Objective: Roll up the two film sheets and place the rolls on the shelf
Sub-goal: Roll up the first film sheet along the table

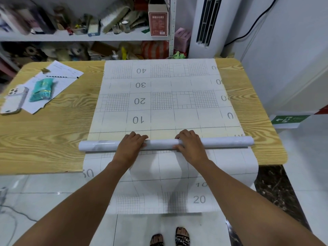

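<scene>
Roll (165, 143) crosswise on the table (44, 135), close to its near edge, both ends sticking out well past the hands. Left hand (130, 144) draped over it just left of the middle, fingers curled over the top toward the far side, gripping. Right hand (190, 145) just right of the middle, fingers curled over the top and thumb pressed against the near side, likewise gripping. A short bare stretch of roll between the two hands. Both forearms stretched forward from the bottom corners and converging, wrists low over the near sheet (177, 174). That near sheet gridded, passing under the roll, draped over the table's near edge and down toward the floor. Beyond the roll, far sheet (159, 96) flat on the table, gridded and numbered 10 to 40, reaching the far edge; one piece with the near sheet or not, cannot tell. Bare wood on either side, wider on the left. At far left, phone (15, 99), teal packet (41, 89) and papers (58, 75), well apart from the roll. Behind the table, cluttered shelf (71, 35) with a box (158, 22) upright at its right end.
</scene>
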